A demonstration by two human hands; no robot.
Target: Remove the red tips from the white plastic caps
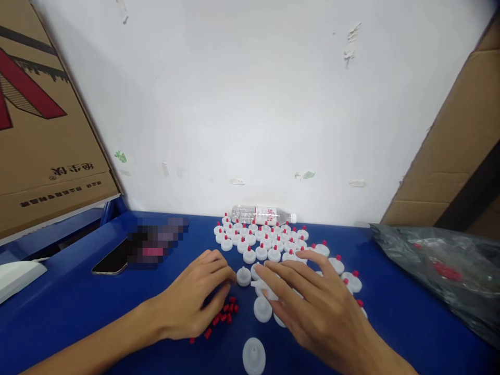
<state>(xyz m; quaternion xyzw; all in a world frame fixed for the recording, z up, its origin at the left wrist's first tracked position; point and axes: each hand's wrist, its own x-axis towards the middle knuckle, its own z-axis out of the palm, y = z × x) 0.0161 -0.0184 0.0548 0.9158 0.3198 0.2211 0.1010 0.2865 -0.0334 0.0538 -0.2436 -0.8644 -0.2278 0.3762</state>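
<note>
My left hand (201, 297) is curled over the blue table, thumb and fingertips brought together. What they hold, if anything, is hidden. Small red caps (224, 315) lie loosely beneath and beside it. Close to its fingertips stands a white nozzle lid (244, 277) without a red cap. My right hand (312, 297) pinches another white nozzle lid (270, 293), tilted so its spout points left, partly covered by the fingers. Below this hand are more uncapped white lids (263, 309), and one lies nearer me (253, 356). Beyond both hands stand several white lids with red tips (261, 252).
A clear plastic bottle (263, 214) lies against the white wall. A phone (113, 258) rests at left beside a blurred patch. A grey plastic bag (441, 276) with red pieces inside lies at right. Cardboard (50, 130) stands on both sides; a white object (19, 276) sits far left.
</note>
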